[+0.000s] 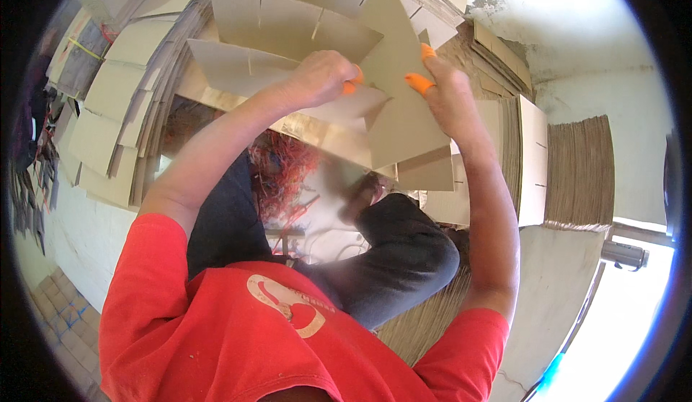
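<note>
Pinching the upright cardboard panel (pixel 404 117), the right hand (pixel 448 95) faces the left hand (pixel 323 77), clamped on a crossing strip (pixel 359 105); skewed pressure could tear either piece

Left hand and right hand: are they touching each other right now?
Apart. The head view shows a gap between the left hand and the right hand, with the tan face of a cardboard panel visible across it.

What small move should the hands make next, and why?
I'd probably square the large cardboard panel to the slotted panel at the left hand: the right hand holds the large one's edge, and the two panels appear to meet at a slant.
</note>
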`<state>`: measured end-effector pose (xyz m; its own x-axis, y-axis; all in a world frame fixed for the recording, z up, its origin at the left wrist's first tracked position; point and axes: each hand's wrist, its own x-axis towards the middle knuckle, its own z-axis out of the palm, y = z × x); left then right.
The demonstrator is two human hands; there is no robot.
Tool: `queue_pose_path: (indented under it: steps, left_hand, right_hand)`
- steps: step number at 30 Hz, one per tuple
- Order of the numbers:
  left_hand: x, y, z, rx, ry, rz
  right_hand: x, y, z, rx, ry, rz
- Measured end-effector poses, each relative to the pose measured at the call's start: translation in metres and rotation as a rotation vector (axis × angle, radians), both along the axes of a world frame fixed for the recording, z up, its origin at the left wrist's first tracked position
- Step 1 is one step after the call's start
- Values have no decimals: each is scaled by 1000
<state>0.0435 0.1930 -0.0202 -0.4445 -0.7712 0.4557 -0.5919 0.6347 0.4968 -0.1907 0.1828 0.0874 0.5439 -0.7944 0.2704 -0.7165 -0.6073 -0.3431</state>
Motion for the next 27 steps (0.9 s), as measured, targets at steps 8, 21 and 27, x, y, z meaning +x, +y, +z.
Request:
queue_pose_path:
  steps: [8,21,27]
  left_hand:
    - [2,-1,0,50,-26,56]
    - [-13,16,21,110,-52,55]
    - [19,31,17,-131,86,101]
  right_hand:
    - [24,41,72,633,117,-276]
    - [-37,73,-24,18,58,-245]
    - [-202,106,-62,-72,581,-1058]
